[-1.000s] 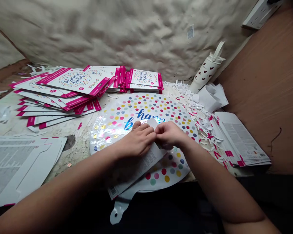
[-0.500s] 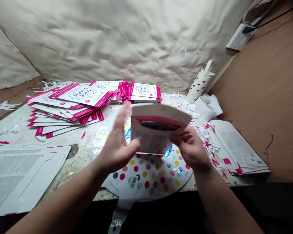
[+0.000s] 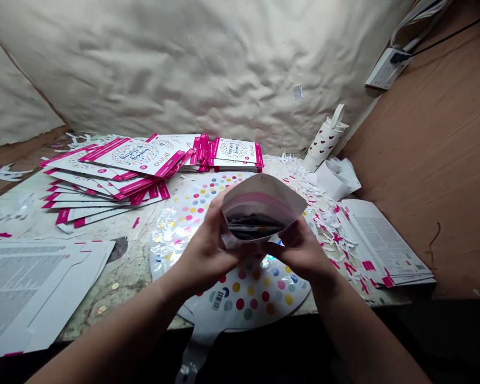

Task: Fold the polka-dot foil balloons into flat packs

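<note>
Both hands hold a white cardboard envelope [image 3: 266, 192] above the table, its mouth bowed open toward me. Something dark and folded shows inside, too shadowed to name. My left hand [image 3: 208, 245] grips the envelope's left side, and my right hand [image 3: 304, 248] grips its right side. Beneath them lies a flat foil balloon [image 3: 244, 288] with coloured dots and a barcode, its tail hanging over the table's front edge. A bit of shiny blue shows under the envelope near my right hand.
Pink-and-white printed envelopes [image 3: 132, 157] are piled at the back left, with a smaller stack [image 3: 238, 152] beside them. Flat printed cards [image 3: 28, 288] lie front left, others [image 3: 388, 245] at right. Paper scraps [image 3: 340, 240], a heart-patterned tumbler [image 3: 324, 141] and a power socket [image 3: 386, 69] are on the right.
My left hand, which was spread beside the envelope, has closed on its left side. The envelope's mouth has bowed wider and now faces me more.
</note>
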`<state>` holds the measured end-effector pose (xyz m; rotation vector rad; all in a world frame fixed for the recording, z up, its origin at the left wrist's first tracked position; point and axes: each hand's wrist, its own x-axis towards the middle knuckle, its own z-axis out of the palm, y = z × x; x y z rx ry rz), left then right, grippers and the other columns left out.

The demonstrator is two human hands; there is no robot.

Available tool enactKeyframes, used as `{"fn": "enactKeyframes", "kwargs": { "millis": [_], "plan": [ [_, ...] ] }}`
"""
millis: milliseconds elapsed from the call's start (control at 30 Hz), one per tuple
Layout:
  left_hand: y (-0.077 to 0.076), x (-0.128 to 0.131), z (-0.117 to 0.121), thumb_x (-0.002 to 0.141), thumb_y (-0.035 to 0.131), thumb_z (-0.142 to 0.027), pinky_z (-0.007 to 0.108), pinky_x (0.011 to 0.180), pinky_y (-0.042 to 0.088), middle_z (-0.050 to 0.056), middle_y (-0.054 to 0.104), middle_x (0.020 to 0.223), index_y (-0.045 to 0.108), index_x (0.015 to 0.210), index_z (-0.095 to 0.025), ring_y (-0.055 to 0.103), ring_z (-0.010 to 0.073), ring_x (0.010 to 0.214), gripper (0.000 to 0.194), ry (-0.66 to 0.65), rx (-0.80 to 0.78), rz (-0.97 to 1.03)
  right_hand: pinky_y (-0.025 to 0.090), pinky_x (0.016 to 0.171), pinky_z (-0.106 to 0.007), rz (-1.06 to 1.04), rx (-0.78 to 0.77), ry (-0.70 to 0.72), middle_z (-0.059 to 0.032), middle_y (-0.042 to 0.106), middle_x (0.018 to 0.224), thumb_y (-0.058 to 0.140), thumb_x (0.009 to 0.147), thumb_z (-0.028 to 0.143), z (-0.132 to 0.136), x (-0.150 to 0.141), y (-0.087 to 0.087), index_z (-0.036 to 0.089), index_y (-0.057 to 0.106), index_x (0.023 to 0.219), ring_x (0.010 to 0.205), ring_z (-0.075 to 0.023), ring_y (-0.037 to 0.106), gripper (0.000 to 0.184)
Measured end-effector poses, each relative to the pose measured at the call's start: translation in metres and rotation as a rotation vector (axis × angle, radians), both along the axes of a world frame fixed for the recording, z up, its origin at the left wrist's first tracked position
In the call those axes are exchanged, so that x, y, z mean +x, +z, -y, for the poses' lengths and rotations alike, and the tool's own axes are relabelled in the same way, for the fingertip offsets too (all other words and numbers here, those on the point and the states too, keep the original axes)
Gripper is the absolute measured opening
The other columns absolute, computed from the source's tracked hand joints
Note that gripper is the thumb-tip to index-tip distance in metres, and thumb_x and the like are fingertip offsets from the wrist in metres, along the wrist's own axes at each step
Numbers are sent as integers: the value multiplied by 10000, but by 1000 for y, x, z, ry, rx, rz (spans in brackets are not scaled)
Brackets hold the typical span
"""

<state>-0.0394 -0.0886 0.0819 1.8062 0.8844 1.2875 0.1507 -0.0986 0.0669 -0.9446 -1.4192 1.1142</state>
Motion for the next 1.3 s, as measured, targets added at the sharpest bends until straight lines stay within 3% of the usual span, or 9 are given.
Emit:
{"fn": "enactKeyframes", "kwargs": {
  "millis": [167, 233, 367, 467, 567, 933, 1067, 1200, 1300],
  "plan": [
    [12, -15, -2, 728, 691, -278, 343, 808, 505, 49, 669, 954, 607, 1046, -193, 612, 220, 906, 340, -49, -337, 92, 517, 701, -322, -21, 25, -143, -24, 654, 786, 659, 732, 420, -14, 18, 19, 222, 582, 838, 755, -188, 625, 237],
    [10, -19, -4, 731, 676, -314, 286, 705, 513, 29, 676, 767, 659, 820, -158, 626, 176, 747, 181, -138, -503, 53, 482, 560, -279, 78, -21, -164, -8, 593, 637, 556, 801, 465, -25, 25, 22, 202, 567, 726, 576, -149, 572, 274],
    [-20, -12, -1, 683, 660, -370, 185, 385, 358, -18, 541, 440, 575, 600, -139, 475, 84, 384, 260, -113, -862, 34, 437, 564, -274, 612, 102, -323, -16, 570, 639, 478, 859, 352, -31, 21, 6, 185, 573, 718, 571, -144, 530, 238],
    [-47, -2, 9, 654, 644, -360, 190, 413, 367, 4, 561, 435, 574, 618, -129, 495, 97, 395, 244, -71, -1036, 96, 449, 712, -293, 914, 326, -139, -52, 632, 820, 476, 848, 177, -13, 2, -15, 187, 620, 826, 772, -174, 571, 146],
    [-59, 4, 20, 683, 615, -368, 194, 433, 357, 4, 547, 424, 567, 569, -126, 475, 91, 395, 272, -58, -1026, 119, 458, 732, -291, 1004, 401, 16, -68, 638, 844, 445, 859, 122, 6, -15, -27, 188, 639, 844, 817, -179, 575, 205],
    [-56, 5, 27, 758, 559, -399, 206, 441, 318, -7, 507, 413, 542, 500, -139, 430, 92, 404, 367, -48, -918, 38, 462, 728, -282, 938, 324, -2, -52, 638, 840, 442, 873, 137, 6, -10, -26, 183, 598, 887, 796, -170, 579, 163],
    [-55, 7, 28, 762, 559, -388, 201, 433, 335, 15, 549, 429, 565, 503, -129, 461, 97, 407, 366, -24, -937, -17, 435, 666, -301, 1158, 493, 55, -76, 603, 785, 413, 861, 114, 14, -21, -24, 162, 588, 803, 740, -192, 533, 190],
    [-54, 8, 27, 753, 582, -346, 189, 432, 356, 14, 579, 444, 594, 557, -122, 491, 99, 416, 297, -22, -944, -15, 385, 586, -300, 1364, 605, -12, -89, 547, 722, 401, 805, 73, 7, -18, -24, 155, 551, 712, 670, -197, 476, 195],
    [-56, 4, 24, 753, 577, -332, 193, 441, 380, 12, 584, 449, 602, 591, -119, 500, 100, 414, 268, -7, -971, 38, 393, 596, -297, 1462, 377, -334, -110, 568, 756, 402, 794, 62, -15, 23, -19, 124, 575, 768, 694, -200, 504, 186]
  ]
}}
